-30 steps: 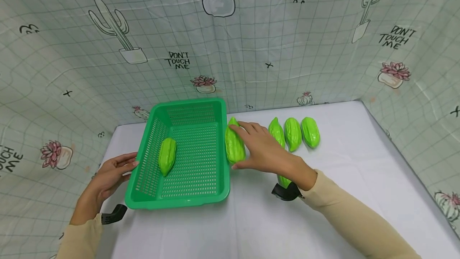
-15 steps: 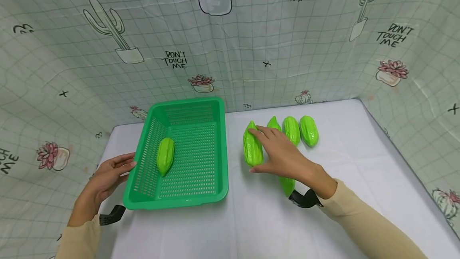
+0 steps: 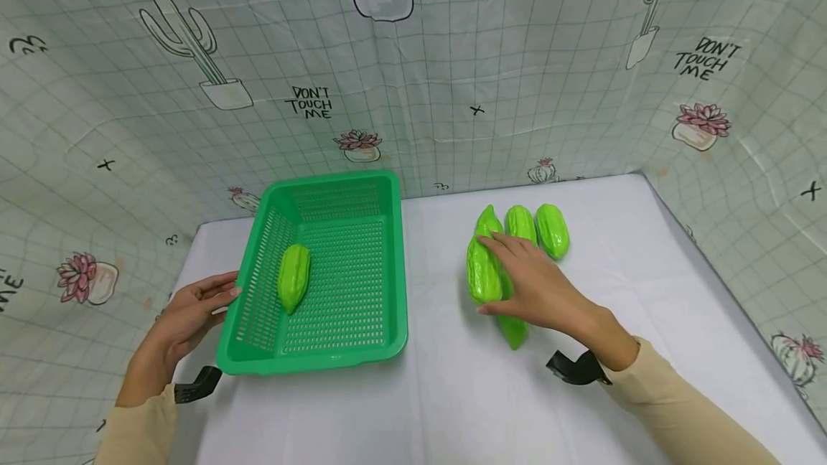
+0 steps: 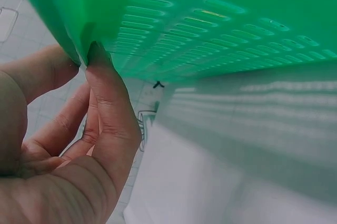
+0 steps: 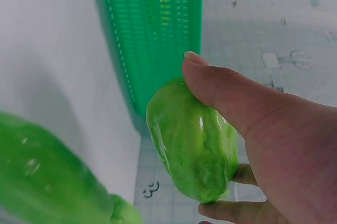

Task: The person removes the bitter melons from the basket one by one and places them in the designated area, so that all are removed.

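My right hand (image 3: 533,282) grips a light green, ridged bitter melon (image 3: 483,271) between thumb and fingers. In the right wrist view this bitter melon (image 5: 192,139) appears held clear of the white surface. Partly covered by it and the hand are a pointed melon (image 3: 489,218) behind and another melon (image 3: 514,332) in front. At the left, my left hand (image 3: 194,314) pinches the rim of a green plastic basket (image 3: 310,363); the left wrist view shows thumb and finger on that rim (image 4: 79,34). One bitter melon (image 3: 293,278) lies inside the basket, near its left wall.
Two more bitter melons, a middle one (image 3: 520,222) and a right one (image 3: 553,230), lie side by side beyond the right hand. A white cloth (image 3: 446,393) covers the table. Patterned cloth walls (image 3: 426,77) with cactus drawings rise at the back and sides.
My right hand has carried its bitter melon rightward, from beside the basket's right wall to the other melons. My left hand keeps its hold on the basket rim. The view has shifted slightly.
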Demonstrator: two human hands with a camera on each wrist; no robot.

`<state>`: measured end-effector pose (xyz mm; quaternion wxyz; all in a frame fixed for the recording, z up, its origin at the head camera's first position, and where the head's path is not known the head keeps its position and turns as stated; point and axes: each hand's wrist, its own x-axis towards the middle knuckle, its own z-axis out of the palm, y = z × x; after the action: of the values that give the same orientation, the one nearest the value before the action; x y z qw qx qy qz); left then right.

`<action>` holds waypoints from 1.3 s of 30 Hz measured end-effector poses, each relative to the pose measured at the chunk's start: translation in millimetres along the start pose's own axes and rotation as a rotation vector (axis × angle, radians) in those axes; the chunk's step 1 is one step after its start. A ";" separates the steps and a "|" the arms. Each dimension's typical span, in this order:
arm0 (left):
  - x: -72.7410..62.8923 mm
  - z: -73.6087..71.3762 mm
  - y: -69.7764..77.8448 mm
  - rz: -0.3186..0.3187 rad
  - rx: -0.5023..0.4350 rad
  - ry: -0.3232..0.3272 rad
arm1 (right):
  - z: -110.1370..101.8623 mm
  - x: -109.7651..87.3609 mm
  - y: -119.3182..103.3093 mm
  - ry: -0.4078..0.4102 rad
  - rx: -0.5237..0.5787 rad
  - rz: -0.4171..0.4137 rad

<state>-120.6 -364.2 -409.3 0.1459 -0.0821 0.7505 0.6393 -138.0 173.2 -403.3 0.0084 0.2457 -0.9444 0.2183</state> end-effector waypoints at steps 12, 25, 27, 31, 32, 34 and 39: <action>-0.2 -1.0 1.4 -0.005 0.018 0.005 | -9.1 -23.7 26.9 0.033 -0.004 0.043; 1.0 -0.3 2.0 -0.015 0.060 0.012 | -7.7 -50.1 51.6 0.041 -0.025 0.057; 1.1 -1.2 1.9 -0.009 0.057 0.008 | -6.5 -53.4 55.4 0.038 -0.030 0.056; 1.1 -1.6 2.2 -0.010 0.051 0.010 | -4.5 -57.5 62.2 0.038 -0.045 0.051; 1.0 -1.7 2.1 -0.012 0.047 0.011 | -4.2 -58.3 63.4 0.036 -0.049 0.050; 0.5 -0.9 1.7 -0.011 0.049 0.010 | -3.2 -59.5 65.9 0.034 -0.051 0.050; -0.3 0.0 0.6 -0.010 0.029 0.008 | 0.8 -62.3 70.4 0.003 -0.051 0.052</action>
<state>-120.5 -364.1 -408.7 0.1470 -0.0865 0.7598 0.6274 -116.1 256.8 -440.4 0.0107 0.2206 -0.9557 0.1945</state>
